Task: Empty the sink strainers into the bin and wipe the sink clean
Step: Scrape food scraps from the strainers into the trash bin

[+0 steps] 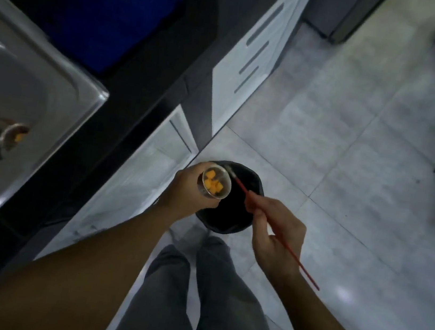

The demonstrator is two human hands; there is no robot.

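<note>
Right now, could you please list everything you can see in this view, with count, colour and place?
Sink: one, steel, far left, set in a dark counter.
Second strainer: one, metal, in the sink basin, an orange piece beside it.
Strainer: one, metal, held over the bin.
Orange food pieces: several, orange, inside the held strainer.
Bin: one, black liner, on the floor below the hands.
Red stick: one, thin, tip at the strainer's rim.
Blue crate: one, blue, on the counter at top.
Cabinets: white, along the counter front.
Floor: pale grey tiles, right.
Legs: two, grey trousers, bottom centre.
Left hand: holds the strainer.
Right hand: holds the red stick.
</note>
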